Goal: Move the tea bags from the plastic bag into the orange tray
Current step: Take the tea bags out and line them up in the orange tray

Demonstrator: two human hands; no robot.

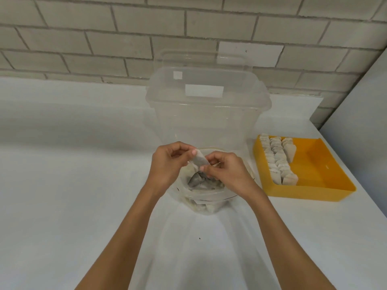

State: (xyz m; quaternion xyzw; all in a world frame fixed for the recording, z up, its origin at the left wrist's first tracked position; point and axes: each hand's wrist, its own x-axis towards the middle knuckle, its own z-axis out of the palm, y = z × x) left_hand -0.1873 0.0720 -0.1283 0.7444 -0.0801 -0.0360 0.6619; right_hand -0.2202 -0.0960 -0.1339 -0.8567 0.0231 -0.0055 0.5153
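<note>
Head view, the only one given. Both hands are seen close together above the open mouth of the plastic bag point(202, 198), near the middle of the white table point(62, 174). One tea bag point(200, 161) is pinched between them: its upper edge is held by the left hand point(167, 162) with curled thumb and fingers, and its lower right edge is held by the fingertips of the right hand point(228, 172). The tea bag is held tilted, just above the bag's opening and not touching the contents.

Inside the plastic bag a heap of loose bags point(199, 183) is seen, grey and beige, with more pressed against the clear wall at the bottom. The bag's rim is rolled open into a round shape.

The orange tray point(314, 170) is placed to the right of the plastic bag, near it but apart. Rows of packed bags point(276, 160), stood on edge, are lined along its left side; the right part of the tray floor is bare.

A large clear container point(205, 114) is stood just behind the plastic bag. A brick wall point(94, 38) is seen at the back.
</note>
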